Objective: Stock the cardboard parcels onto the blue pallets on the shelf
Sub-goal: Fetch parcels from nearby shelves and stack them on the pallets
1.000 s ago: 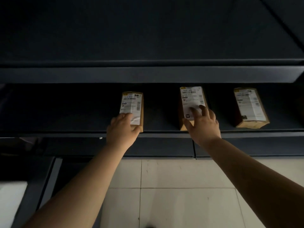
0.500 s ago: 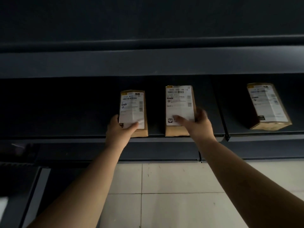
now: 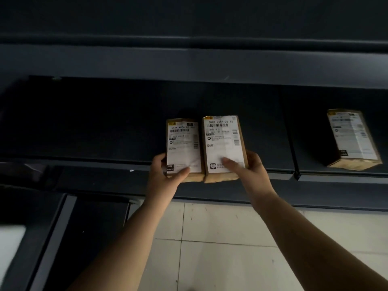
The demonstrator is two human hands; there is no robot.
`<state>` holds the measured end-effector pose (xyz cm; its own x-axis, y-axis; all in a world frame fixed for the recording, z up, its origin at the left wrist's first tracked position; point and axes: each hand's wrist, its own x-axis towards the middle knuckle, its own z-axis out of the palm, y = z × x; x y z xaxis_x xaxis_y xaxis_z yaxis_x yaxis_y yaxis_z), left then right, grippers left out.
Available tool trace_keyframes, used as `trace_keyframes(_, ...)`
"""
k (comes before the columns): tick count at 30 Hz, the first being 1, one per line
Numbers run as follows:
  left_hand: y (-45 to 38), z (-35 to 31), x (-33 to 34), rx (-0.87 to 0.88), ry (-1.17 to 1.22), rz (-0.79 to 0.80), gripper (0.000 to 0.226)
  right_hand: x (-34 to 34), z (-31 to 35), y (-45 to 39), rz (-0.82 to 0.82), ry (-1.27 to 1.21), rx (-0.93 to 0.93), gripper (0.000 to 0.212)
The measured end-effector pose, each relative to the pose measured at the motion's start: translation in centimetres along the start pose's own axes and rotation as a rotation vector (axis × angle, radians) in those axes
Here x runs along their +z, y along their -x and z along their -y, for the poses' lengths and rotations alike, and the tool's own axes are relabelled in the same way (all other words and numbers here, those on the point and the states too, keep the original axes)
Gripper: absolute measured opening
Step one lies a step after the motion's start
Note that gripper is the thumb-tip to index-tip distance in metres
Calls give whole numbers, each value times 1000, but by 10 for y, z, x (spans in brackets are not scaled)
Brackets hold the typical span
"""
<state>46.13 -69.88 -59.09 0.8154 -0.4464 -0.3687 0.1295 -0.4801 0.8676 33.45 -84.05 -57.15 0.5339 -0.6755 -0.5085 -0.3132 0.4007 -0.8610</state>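
Note:
Two cardboard parcels with white labels lie side by side, touching, on the dark shelf board (image 3: 84, 152). My left hand (image 3: 165, 179) grips the near end of the left parcel (image 3: 183, 143), thumb on its label. My right hand (image 3: 249, 169) holds the near end of the right parcel (image 3: 223, 141), thumb on top and fingers around its right side. Both parcels' near ends stick out a little over the shelf's front edge. A third parcel (image 3: 352, 139) lies alone on the neighbouring shelf section to the right.
An upper shelf beam (image 3: 189, 64) runs across above the parcels. A gap (image 3: 296, 173) divides the two shelf sections. Pale floor tiles (image 3: 220, 248) lie below. A dark frame with a white surface (image 3: 10, 244) sits at the lower left.
The right parcel has slid left until it touches the left parcel. Both hands now grip the parcels' near ends; the view has shifted left.

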Motion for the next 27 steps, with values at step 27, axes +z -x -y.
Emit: trace_keyframes(27, 406, -177, -169, 111, 238, -483, 53, -1, 168, 371, 554, -15, -231, 72)
